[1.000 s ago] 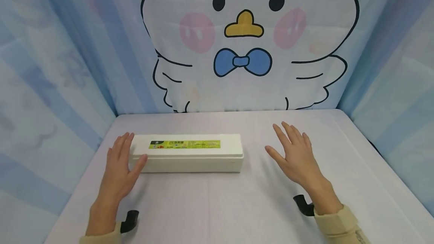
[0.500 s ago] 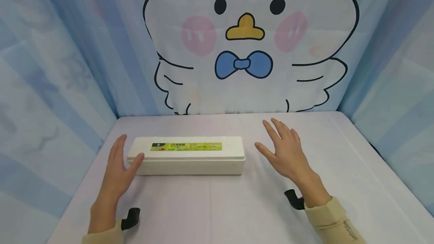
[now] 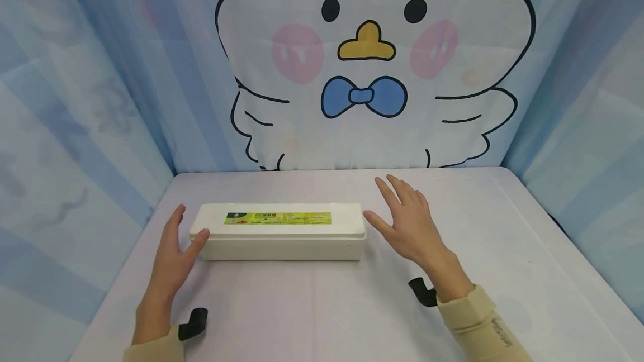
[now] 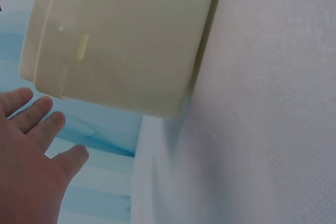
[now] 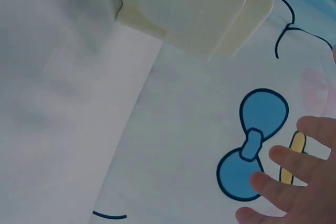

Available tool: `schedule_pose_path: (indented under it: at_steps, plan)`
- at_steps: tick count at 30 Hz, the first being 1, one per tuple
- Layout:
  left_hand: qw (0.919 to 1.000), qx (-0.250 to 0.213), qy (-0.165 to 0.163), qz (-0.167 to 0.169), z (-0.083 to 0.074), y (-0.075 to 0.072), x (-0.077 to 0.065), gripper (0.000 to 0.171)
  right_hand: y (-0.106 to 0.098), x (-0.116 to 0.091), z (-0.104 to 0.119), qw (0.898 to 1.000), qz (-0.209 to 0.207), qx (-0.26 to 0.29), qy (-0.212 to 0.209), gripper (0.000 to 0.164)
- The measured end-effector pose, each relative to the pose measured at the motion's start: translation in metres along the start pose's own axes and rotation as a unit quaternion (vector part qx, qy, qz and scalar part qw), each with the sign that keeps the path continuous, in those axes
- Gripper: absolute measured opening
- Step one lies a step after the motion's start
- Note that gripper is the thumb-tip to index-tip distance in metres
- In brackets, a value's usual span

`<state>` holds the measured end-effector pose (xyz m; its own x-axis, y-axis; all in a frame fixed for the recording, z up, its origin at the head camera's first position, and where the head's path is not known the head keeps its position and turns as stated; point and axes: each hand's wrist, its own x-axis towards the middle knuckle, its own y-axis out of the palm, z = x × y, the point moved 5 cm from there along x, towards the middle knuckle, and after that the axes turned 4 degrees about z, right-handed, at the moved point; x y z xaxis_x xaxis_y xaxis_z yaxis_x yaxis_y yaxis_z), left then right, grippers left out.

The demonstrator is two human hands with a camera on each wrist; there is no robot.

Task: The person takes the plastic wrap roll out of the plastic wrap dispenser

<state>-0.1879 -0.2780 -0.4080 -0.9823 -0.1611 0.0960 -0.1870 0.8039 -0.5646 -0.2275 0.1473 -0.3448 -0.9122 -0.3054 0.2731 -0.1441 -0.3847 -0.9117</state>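
A long white cling film box (image 3: 282, 248) with a yellow-green label (image 3: 278, 218) on its lid lies lengthwise across the table, lid down. Beside its left end is my left hand (image 3: 171, 264), fingers extended and thumb spread; the thumb tip overlaps the box's corner in the head view. The left wrist view shows a gap between that hand (image 4: 31, 156) and the box's end (image 4: 131, 40). Off the right end hovers my right hand (image 3: 415, 233), fingers spread, holding nothing. In the right wrist view, the box's other end (image 5: 199, 14) is apart from my fingers (image 5: 294, 163).
A white cloth covers the table (image 3: 312, 312). Behind it hangs a curtain (image 3: 362, 138) printed with a cartoon bird, and blue-white curtains (image 3: 70, 144) flank both sides. Black camera mounts (image 3: 193, 324) stick out from both wrists.
My right hand has moved left, closer to the box's right end. My left hand has shifted slightly outward from over the box's left end. The box has stayed in place on the table.
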Motion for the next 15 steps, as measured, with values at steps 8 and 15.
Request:
schedule_pose_path:
  at_steps: [8, 15]
  plan:
    - [0.9992, -0.037, -0.007, 0.009, 0.009, 0.002, -0.001, 0.090, 0.005, 0.007, 0.009, 1.000, -0.005, 0.019, -0.023, 0.075]
    - [0.9987, -0.045, -0.010, 0.020, 0.014, 0.004, 0.000, 0.093, 0.008, 0.009, 0.015, 0.999, -0.003, 0.021, -0.029, 0.074]
